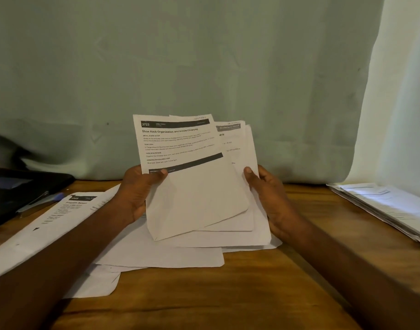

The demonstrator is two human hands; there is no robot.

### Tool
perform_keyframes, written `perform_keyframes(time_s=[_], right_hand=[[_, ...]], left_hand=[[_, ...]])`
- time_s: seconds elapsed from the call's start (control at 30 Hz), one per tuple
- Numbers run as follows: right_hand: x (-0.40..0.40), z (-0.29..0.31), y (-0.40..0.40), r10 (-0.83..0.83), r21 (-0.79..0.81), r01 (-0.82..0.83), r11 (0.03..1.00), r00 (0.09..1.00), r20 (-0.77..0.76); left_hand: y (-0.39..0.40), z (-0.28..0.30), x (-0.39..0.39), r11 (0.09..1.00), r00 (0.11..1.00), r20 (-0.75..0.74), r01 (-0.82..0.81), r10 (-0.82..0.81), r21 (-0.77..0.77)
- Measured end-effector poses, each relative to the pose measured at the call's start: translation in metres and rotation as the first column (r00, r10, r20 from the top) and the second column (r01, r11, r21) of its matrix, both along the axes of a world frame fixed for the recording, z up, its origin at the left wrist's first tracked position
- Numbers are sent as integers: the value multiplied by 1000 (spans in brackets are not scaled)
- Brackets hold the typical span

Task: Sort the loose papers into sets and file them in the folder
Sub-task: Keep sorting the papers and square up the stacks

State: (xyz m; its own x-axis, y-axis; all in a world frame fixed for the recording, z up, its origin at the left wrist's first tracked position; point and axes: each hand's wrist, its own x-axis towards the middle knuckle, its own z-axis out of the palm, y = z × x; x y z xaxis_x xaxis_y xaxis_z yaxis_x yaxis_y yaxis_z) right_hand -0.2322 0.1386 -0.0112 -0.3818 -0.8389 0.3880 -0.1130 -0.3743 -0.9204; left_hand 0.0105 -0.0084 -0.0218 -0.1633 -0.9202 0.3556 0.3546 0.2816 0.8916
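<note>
forearms: both reach in from the bottom edge, left and right, meeting at the middle of the view.
left hand (137,194): clasps the left edge of the held sheets, thumb laid across the front page near its lower dark bar.
right hand (268,198): clasps the right edge of the same sheets, thumb on the front, fingers behind.
held sheets (194,191): a fanned handful of thin white printed pages, raised above the counter, long axis near upright, tops leaning slightly left; front page bears a black header band reading 2723 and a shoe rack title, lower half blank.
loose papers (161,253): flat white sheets overlapping on the counter beneath the hands, corners rounded or curled.
printed page at left (61,215): lies flat, long axis running diagonally from near left to far right.
paper stack (385,208): layered sheets at the right edge, near the pale curtain.
folder (18,186): dark, smooth, at far left, with a pen (41,201) lying beside it.
counter (228,294): brown wood, visible grain.
</note>
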Motion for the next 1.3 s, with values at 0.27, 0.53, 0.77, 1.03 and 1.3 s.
perform_keyframes(time_s=[0.27, 0.53, 0.77, 1.03, 1.3], right_hand=[[0, -2, 1, 168, 53, -180, 982, 969, 182], [-16, -12, -5, -281, 18, 315, 949, 871, -404], [-29, -13, -4, -130, 196, 606, 771, 452, -883], [-24, -25, -9, 49, 307, 584, 752, 415, -909], [-37, -24, -11, -94, 325, 530, 784, 617, -781]], left_hand=[[23, 7, 3, 949, 928, 196, 309, -316, 68], [6, 4, 6, 997, 988, 136, 75, -75, 7], [0, 5, 22, 987, 995, 62, -89, 81, 137], [-2, 2, 23, 967, 974, 158, -187, 159, 176], [-7, 3, 28, 976, 988, 96, -136, 121, 170]])
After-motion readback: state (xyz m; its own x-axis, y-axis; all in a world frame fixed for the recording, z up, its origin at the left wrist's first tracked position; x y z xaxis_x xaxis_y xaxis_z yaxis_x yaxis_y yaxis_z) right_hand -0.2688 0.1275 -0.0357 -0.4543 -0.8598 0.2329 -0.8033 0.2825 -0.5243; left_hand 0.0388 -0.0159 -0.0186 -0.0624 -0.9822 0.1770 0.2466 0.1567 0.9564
